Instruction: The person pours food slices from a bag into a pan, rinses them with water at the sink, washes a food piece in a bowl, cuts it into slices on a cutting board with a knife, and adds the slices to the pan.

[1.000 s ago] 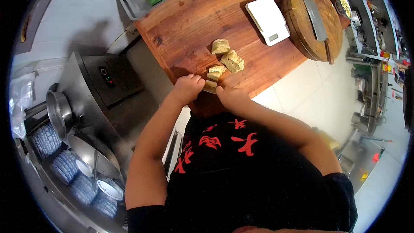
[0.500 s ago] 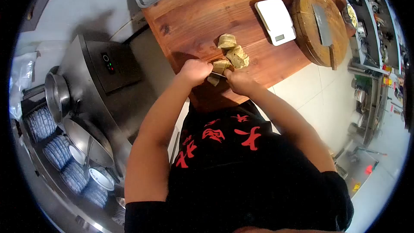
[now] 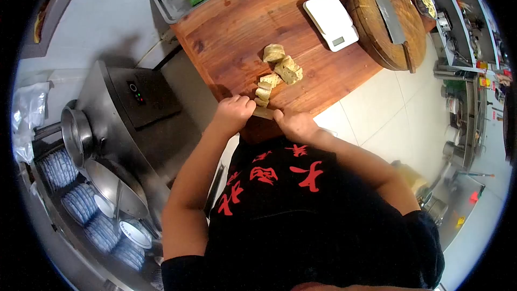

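Observation:
A thin, flat blade-like piece (image 3: pixel 263 113) spans the gap between my hands at the near edge of the table. Its exact kind is hard to make out. My left hand (image 3: pixel 235 114) is closed on its left end, knuckles up. The right end is gripped by my right hand (image 3: pixel 296 125), thumb forward. Just beyond the blade lie small cut yellowish food pieces (image 3: pixel 263 95) in a short row. Farther off are two larger chunks of the same stuff, one chunk (image 3: pixel 289 70) beside the row and another chunk (image 3: pixel 273 53) behind it.
On the wooden table (image 3: pixel 242 27) stand a white kitchen scale (image 3: pixel 331 21) and a round chopping block (image 3: pixel 371 37) with a cleaver (image 3: pixel 390 19) on it. A metal tray (image 3: pixel 167 13) holds onion and a lidded white dish. To the left are a steel cabinet (image 3: pixel 121 129) and stacked plates (image 3: pixel 81 203).
Both hands have drawn back toward my body with the blade, away from the chunks. The piece under the blade now shows as several smaller pieces. The view has shifted slightly.

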### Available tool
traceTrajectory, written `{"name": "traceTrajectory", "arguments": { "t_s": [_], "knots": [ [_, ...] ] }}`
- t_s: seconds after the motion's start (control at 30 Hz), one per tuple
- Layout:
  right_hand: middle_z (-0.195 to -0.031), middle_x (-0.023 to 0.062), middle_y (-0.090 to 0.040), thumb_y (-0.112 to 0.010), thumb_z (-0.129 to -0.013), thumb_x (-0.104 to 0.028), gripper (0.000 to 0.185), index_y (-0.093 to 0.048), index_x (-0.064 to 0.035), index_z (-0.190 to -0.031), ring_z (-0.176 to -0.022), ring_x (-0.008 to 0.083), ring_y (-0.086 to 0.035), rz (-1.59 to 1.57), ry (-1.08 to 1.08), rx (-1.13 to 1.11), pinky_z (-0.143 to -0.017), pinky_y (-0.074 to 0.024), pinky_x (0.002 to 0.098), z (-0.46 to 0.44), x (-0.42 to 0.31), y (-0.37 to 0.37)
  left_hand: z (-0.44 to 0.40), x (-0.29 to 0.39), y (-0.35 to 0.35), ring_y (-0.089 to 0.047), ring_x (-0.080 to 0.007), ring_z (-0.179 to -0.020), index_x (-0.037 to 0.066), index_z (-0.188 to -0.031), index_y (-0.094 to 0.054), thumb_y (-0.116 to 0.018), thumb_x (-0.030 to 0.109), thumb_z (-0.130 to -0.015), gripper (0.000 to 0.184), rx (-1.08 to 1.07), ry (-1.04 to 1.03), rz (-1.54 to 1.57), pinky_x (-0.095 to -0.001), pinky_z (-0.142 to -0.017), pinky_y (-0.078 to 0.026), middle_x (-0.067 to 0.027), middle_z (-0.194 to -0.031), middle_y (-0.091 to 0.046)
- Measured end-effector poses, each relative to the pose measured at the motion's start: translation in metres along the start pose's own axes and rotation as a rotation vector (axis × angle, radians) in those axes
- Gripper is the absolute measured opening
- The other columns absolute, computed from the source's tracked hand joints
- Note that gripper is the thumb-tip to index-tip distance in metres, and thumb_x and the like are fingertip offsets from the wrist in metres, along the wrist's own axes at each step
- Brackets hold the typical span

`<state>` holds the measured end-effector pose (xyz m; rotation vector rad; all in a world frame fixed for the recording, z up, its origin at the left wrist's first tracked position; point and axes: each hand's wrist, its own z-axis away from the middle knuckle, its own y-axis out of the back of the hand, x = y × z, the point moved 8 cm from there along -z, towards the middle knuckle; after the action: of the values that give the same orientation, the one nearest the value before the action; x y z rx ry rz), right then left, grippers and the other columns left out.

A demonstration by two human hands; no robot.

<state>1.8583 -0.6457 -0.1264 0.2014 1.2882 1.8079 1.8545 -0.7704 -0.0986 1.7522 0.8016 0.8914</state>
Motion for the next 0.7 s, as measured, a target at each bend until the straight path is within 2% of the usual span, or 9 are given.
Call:
{"name": "traceTrajectory", "arguments": {
  "t_s": [0.1, 0.4, 0.6, 0.7],
  "knots": [
    [-0.085, 0.0189, -0.058, -0.045, -0.084, -0.015, 0.017, -0.047, -0.0069, -0.099, -0.069, 0.0345, -0.063, -0.038, -0.016, 0.024, -0.053, -0.0508, 0.0436, -0.004, 0.003, -0.005, -0.003, -0.003, -0.004, -0.054, -0.0173, -0.06, 0.012, -0.062, -0.045, -0.054, 0.013, -0.065, 0.009, 0.05, -0.023, 0.017, -0.0291, -0.051, -0.045, -0.0018, -0.063, -0.047],
    [-0.086, 0.0186, -0.058, -0.044, -0.085, -0.014, 0.019, -0.045, -0.0048, -0.102, -0.072, 0.034, -0.063, -0.051, -0.061, -0.069, -0.057, -0.0512, 0.0441, -0.01, 0.007, -0.005, -0.008, -0.008, -0.021, -0.055, -0.0181, -0.061, 0.012, -0.062, -0.046, -0.054, 0.014, -0.066, 0.009, 0.007, -0.058, 0.044, -0.0302, -0.051, -0.046, -0.002, -0.063, -0.048],
    [-0.079, 0.0163, -0.058, -0.047, -0.082, -0.013, 0.016, -0.044, -0.0052, -0.096, -0.065, 0.0314, -0.063, 0.022, -0.013, -0.016, -0.05, -0.0503, 0.0415, -0.015, 0.009, -0.015, -0.007, -0.015, -0.032, -0.057, -0.0193, -0.064, 0.011, -0.064, -0.048, -0.055, 0.014, -0.068, 0.008, -0.066, -0.047, 0.065, -0.0308, -0.054, -0.048, -0.0024, -0.065, -0.052],
    [-0.072, 0.013, -0.057, -0.049, -0.081, -0.014, 0.013, -0.046, -0.0067, -0.091, -0.057, 0.0277, -0.062, 0.057, -0.013, 0.123, -0.043, -0.0481, 0.0386, -0.016, 0.004, -0.003, -0.007, -0.017, -0.031, -0.058, -0.0198, -0.066, 0.011, -0.065, -0.049, -0.054, 0.013, -0.068, 0.007, -0.094, -0.029, 0.072, -0.0308, -0.055, -0.048, -0.0026, -0.066, -0.053]
  ]
}}
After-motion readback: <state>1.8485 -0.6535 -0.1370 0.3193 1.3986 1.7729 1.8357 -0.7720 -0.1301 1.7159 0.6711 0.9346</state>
